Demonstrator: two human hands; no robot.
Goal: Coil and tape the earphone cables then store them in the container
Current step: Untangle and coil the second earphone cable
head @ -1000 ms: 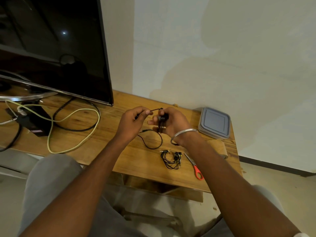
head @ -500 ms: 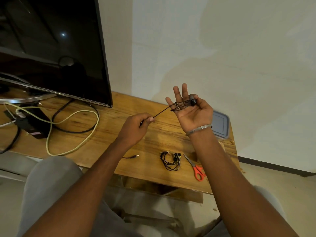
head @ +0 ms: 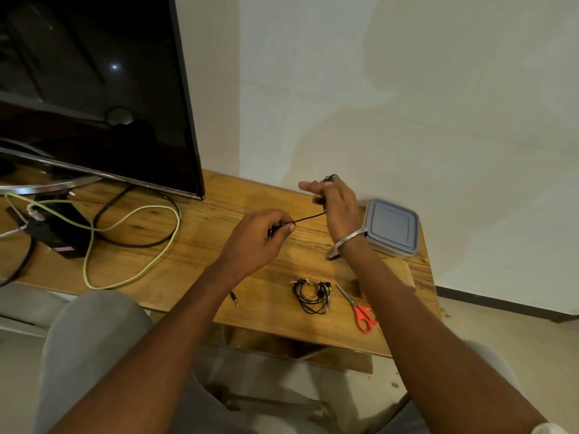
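A black earphone cable (head: 308, 217) runs taut between my two hands above the wooden table (head: 194, 255). My left hand (head: 255, 238) pinches the cable between thumb and fingers. My right hand (head: 336, 205) has the cable looped around its fingers, its back turned toward me. The cable's plug (head: 234, 298) lies on the table below my left forearm. A second black earphone bundle (head: 313, 294) lies coiled on the table near the front edge. The grey lidded container (head: 391, 227) sits at the table's right end, just right of my right wrist.
Red-handled scissors (head: 358, 308) lie right of the coiled bundle. A television (head: 94, 89) stands at the back left, with a yellow-green cable (head: 125, 245), black cables and a black box (head: 59, 233) in front of it. The wall is close behind.
My right hand has turned from palm-up to back-facing and dropped lower, taking the cable around its fingers. My left hand keeps its pinch, and the cable's plug end has shifted slightly on the table.
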